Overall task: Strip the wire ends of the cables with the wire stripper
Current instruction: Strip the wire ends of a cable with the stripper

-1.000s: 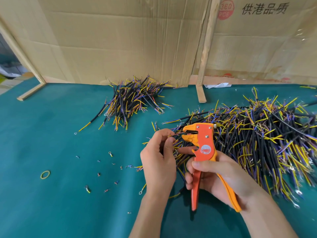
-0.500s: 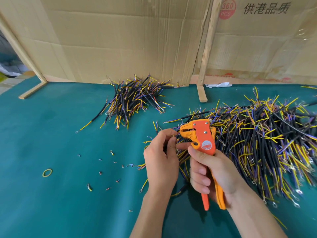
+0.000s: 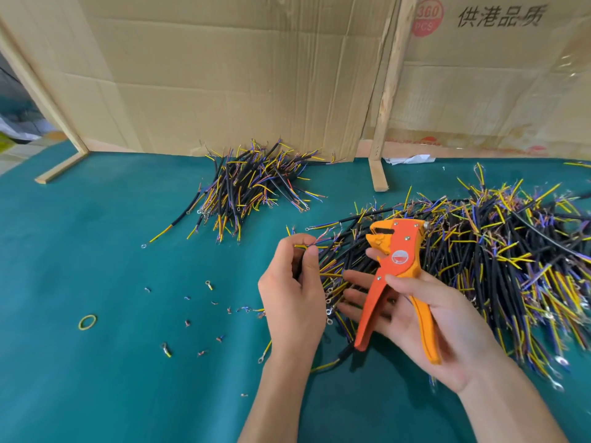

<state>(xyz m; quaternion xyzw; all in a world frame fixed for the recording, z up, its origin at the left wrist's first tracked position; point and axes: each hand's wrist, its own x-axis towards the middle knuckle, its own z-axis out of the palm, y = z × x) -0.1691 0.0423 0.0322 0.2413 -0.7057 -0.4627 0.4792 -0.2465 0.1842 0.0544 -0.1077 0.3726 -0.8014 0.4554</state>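
The left hand (image 3: 292, 292) pinches a cable (image 3: 308, 246) between thumb and fingertips, its thin yellow and purple wire ends poking out to the right above the thumb; the rest of that cable is hidden behind the palm. The right hand (image 3: 425, 318) holds the orange wire stripper (image 3: 395, 270) upright, thumb laid across the pivot, fingers curled loosely behind the two handles, which stand spread apart. The stripper's head points left toward the held cable but stands apart from it, with a clear gap between the tool's mouth and the wire ends. So each grip is closed on something: the left on the cable, the right on the tool.

Both hands hover over the green bench (image 3: 96, 378). Behind and to the right of them sprawls a large heap of cables (image 3: 511, 257), black sheaths with yellow and purple ends, some carrying ring terminals. A smaller pile of cables (image 3: 252, 183) lies farther back, near the cardboard wall (image 3: 224, 75). A wooden post (image 3: 388, 91) stands against that cardboard. Left of the hands, snipped bits of insulation and loose terminals (image 3: 208, 285) lie scattered on the bench, and a yellow rubber band (image 3: 87, 322) rests well apart from them, nearer the left edge
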